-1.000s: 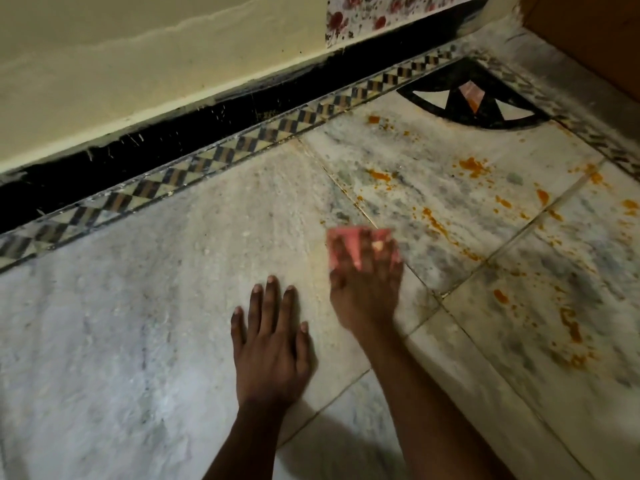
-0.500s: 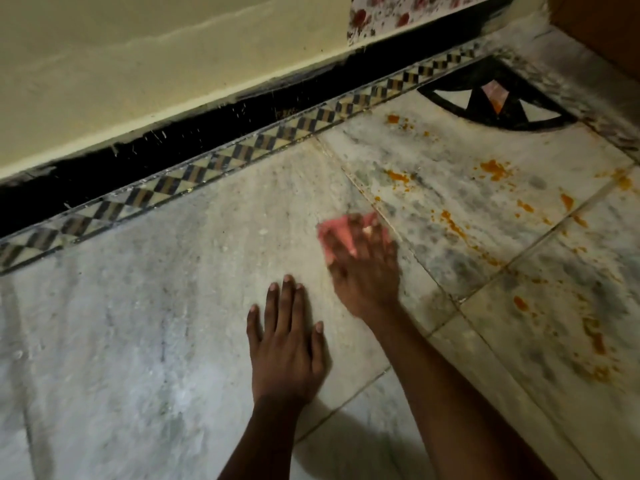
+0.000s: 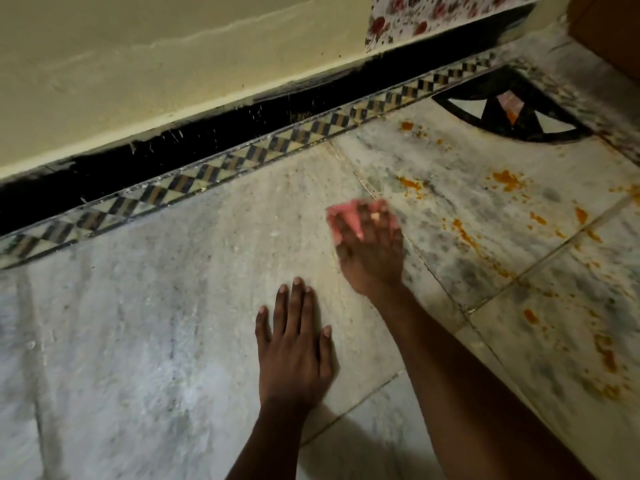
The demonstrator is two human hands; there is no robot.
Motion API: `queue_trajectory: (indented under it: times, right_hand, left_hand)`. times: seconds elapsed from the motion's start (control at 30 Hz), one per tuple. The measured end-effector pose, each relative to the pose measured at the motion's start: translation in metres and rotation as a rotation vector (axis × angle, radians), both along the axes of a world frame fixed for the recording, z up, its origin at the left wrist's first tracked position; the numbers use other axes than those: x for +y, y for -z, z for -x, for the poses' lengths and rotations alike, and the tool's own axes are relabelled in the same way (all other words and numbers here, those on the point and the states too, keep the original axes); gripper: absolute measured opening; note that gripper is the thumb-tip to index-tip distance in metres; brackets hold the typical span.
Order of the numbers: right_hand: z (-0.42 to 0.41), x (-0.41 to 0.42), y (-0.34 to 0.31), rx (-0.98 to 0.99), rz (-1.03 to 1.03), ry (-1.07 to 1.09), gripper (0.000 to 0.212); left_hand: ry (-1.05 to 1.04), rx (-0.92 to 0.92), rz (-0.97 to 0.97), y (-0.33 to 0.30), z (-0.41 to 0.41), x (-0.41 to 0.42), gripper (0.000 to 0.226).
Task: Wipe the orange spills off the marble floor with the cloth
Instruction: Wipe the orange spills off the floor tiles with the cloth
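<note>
The wall (image 3: 138, 64) and its black skirting (image 3: 207, 140) run along the far left, edged by a checkered border (image 3: 242, 157) that climbs toward the upper right. On the marble floor (image 3: 138, 323) the left hand (image 3: 294, 355) lies flat, palm down, fingers straight and together, pointing away from the person and holding nothing.

Just right of it and farther out, the right hand (image 3: 372, 254) presses the cloth (image 3: 349, 214) onto the floor, beside a tile joint. The cloth is pink and crumpled; it shows past the fingertips and at the hand's left edge, its long axis roughly left to right. Most of it is hidden under the fingers, which lie spread over it. Motion blur makes it hard to tell whether they curl round the cloth or only press it down.

Right of the cloth, the spills (image 3: 505, 180) dot the tiles in orange patches and streaks, apart from the cloth. A black corner inlay (image 3: 512, 112) sits at the upper right, and a brown object (image 3: 609, 29) is cut off by the frame edge.
</note>
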State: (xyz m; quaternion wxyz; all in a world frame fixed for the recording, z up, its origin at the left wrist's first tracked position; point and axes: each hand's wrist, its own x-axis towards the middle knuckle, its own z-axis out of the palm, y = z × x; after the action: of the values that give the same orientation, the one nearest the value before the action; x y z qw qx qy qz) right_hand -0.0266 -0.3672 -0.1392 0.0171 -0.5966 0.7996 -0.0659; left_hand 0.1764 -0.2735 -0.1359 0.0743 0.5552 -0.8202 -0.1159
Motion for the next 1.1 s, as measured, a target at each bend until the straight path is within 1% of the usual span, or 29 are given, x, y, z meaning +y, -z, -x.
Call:
queue_trajectory:
  times: [0.07, 0.1, 0.17, 0.2, 0.23, 0.27, 0.33, 0.37, 0.4, 0.43, 0.5, 0.57, 0.6, 0.63, 0.67, 0.7, 0.73, 0.77, 0.8, 0.83, 0.87, 0.9, 0.93, 0.97, 1.0, 1.03, 1.1]
  right_hand:
    - [-0.012, 0.046, -0.007, 0.059, -0.024, -0.223, 0.057]
    - [-0.017, 0.080, -0.010, 0.060, -0.054, -0.287, 0.057]
    - [-0.013, 0.142, -0.014, 0.042, -0.080, -0.280, 0.057]
    - [-0.001, 0.158, -0.014, 0.037, -0.086, -0.216, 0.058]
    - [0.014, 0.162, -0.012, 0.016, -0.099, -0.105, 0.059]
    - [0.026, 0.153, -0.009, -0.003, -0.075, 0.050, 0.060]
    - [0.035, 0.110, -0.002, -0.062, 0.031, 0.372, 0.058]
    - [0.035, 0.081, 0.001, -0.085, 0.078, 0.456, 0.058]
    - [0.030, 0.052, 0.003, -0.084, 0.100, 0.472, 0.057]
    - [0.022, 0.030, 0.001, -0.068, 0.100, 0.422, 0.057]
    - [0.006, 0.022, 0.000, -0.006, 0.039, 0.184, 0.061]
    - [-0.010, 0.060, -0.006, 0.059, -0.012, -0.120, 0.062]
    - [-0.015, 0.090, -0.009, 0.045, -0.038, -0.217, 0.061]
    - [-0.013, 0.121, -0.014, 0.032, -0.053, -0.252, 0.059]
    - [-0.007, 0.147, -0.015, 0.023, -0.052, -0.225, 0.058]
    - [0.003, 0.161, -0.015, 0.005, -0.036, -0.135, 0.057]
    - [0.015, 0.161, -0.013, -0.030, -0.043, 0.014, 0.057]
    - [0.026, 0.148, -0.011, -0.050, -0.026, 0.182, 0.057]
    - [0.031, 0.124, -0.009, -0.056, 0.009, 0.288, 0.059]
    - [0.033, 0.094, -0.007, -0.061, 0.021, 0.331, 0.061]
    - [0.032, 0.064, -0.008, -0.073, 0.004, 0.312, 0.062]
    - [0.030, 0.037, -0.004, -0.070, -0.011, 0.245, 0.062]
    - [0.023, 0.023, -0.001, -0.034, -0.010, 0.155, 0.061]
    - [0.014, 0.018, 0.005, -0.001, 0.014, 0.046, 0.059]
    - [0.006, 0.025, 0.007, 0.023, 0.058, -0.043, 0.056]
    - [-0.003, 0.046, 0.007, 0.044, 0.100, -0.125, 0.053]
    - [-0.007, 0.093, 0.004, 0.059, 0.096, -0.202, 0.051]
  left_hand:
    - [0.001, 0.004, -0.005, -0.002, 0.000, 0.000, 0.069]
    - [0.005, 0.005, -0.008, -0.003, 0.000, 0.001, 0.069]
    - [0.003, 0.010, -0.013, -0.005, 0.000, 0.001, 0.069]
    - [0.002, 0.012, -0.015, -0.005, 0.001, 0.000, 0.070]
    - [0.000, 0.014, -0.015, -0.004, 0.001, 0.001, 0.070]
    - [0.001, 0.012, -0.012, -0.003, 0.001, 0.001, 0.071]
    - [0.010, 0.010, -0.014, -0.001, 0.000, 0.000, 0.071]
    - [0.011, 0.015, -0.009, 0.000, 0.001, 0.001, 0.071]
    - [0.011, 0.017, 0.002, 0.000, 0.000, 0.001, 0.070]
    - [0.007, 0.019, 0.008, 0.000, -0.002, 0.001, 0.070]
    - [0.009, 0.019, 0.016, -0.001, -0.001, 0.001, 0.070]
    - [0.002, 0.031, 0.030, -0.001, 0.000, 0.002, 0.068]
    - [0.000, 0.041, 0.039, 0.000, -0.001, 0.001, 0.068]
    - [0.001, 0.053, 0.041, -0.002, -0.001, 0.001, 0.068]
    - [0.006, 0.061, 0.041, -0.004, -0.001, 0.001, 0.068]
    - [0.007, 0.067, 0.032, -0.006, -0.001, 0.002, 0.068]
    - [0.003, 0.074, 0.027, -0.008, 0.000, 0.003, 0.068]
    - [-0.005, 0.093, 0.020, -0.011, 0.000, 0.003, 0.068]
    - [-0.003, 0.132, 0.019, -0.015, -0.003, -0.002, 0.067]
    - [0.008, 0.202, 0.010, -0.021, -0.005, -0.013, 0.065]
    - [0.034, 0.262, 0.013, -0.025, -0.006, -0.031, 0.062]
    - [0.082, 0.289, 0.057, -0.025, -0.006, -0.056, 0.061]
    - [0.119, 0.245, 0.127, -0.025, -0.007, -0.084, 0.062]
    - [0.127, 0.173, 0.156, -0.024, -0.008, -0.111, 0.065]
    - [0.102, 0.105, 0.127, -0.024, -0.006, -0.134, 0.068]
    - [0.057, 0.076, 0.084, -0.019, -0.005, -0.149, 0.071]
    - [-0.032, 0.064, 0.037, -0.004, -0.004, -0.163, 0.073]
